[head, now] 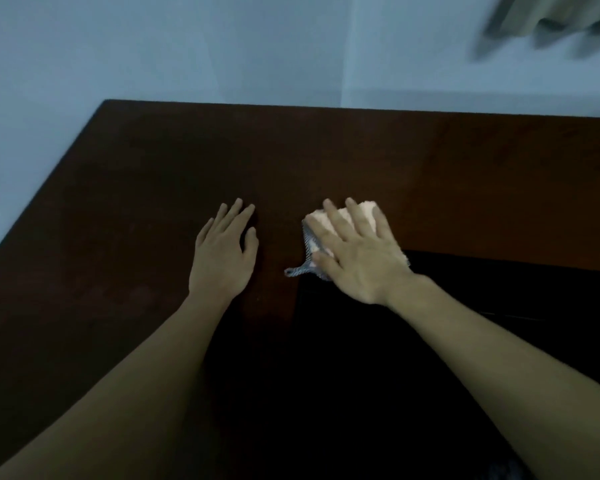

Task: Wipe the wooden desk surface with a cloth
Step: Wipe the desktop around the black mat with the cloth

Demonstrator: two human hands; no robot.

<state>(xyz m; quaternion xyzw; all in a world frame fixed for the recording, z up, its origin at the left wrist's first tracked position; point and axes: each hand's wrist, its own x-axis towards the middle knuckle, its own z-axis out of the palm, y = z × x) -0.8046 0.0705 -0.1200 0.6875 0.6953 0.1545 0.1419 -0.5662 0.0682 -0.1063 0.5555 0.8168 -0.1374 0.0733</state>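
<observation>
Right hand (357, 258) lies flat, fingers straight and spread, pressing a folded peach terry cloth (340, 220) with a grey woven edge and loop onto the dark, smooth wooden tabletop (153, 174) near its front edge. Left hand (224, 252) rests palm-down beside it, fingers extended, holding nothing.

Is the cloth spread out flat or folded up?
Folded. The cloth forms a thick compact pad under the flat right hand on the desk.
</observation>
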